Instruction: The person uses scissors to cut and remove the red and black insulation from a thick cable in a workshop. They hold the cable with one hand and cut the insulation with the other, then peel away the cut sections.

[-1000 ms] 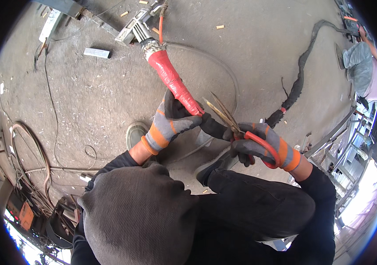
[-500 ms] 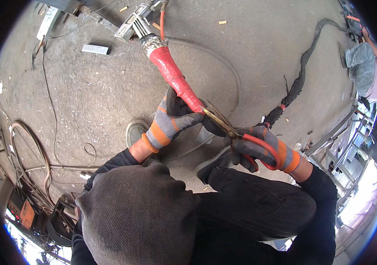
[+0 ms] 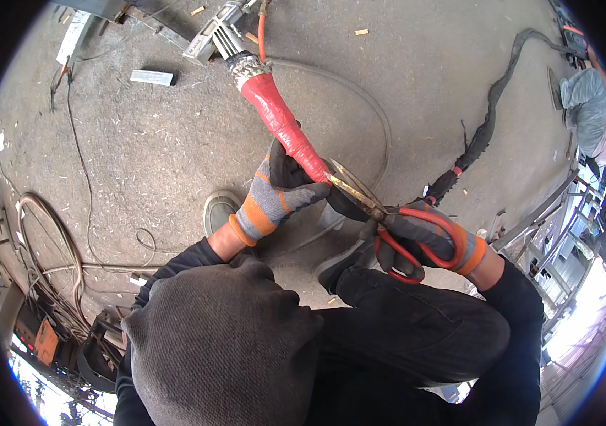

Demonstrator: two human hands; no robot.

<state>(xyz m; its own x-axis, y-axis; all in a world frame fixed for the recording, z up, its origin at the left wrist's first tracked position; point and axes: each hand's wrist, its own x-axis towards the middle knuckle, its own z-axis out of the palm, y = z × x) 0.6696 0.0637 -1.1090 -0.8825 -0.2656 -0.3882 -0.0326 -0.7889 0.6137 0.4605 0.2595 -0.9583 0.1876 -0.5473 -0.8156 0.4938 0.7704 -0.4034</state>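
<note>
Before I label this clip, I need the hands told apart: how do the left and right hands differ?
The left hand grips the red wrap near its lower end; the right hand holds the scissors by their red handles. In the picture, the left hand points up and rightward; the right hand points mostly leftward. Both wear grey gloves with orange bands.

Grey gloves point(image 3: 274, 197) (orange-striped), black sleeves point(image 3: 514, 297)

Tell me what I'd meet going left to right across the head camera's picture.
Orange panel, white block, left gloved hand, right gloved hand, another person at the far right.
</note>
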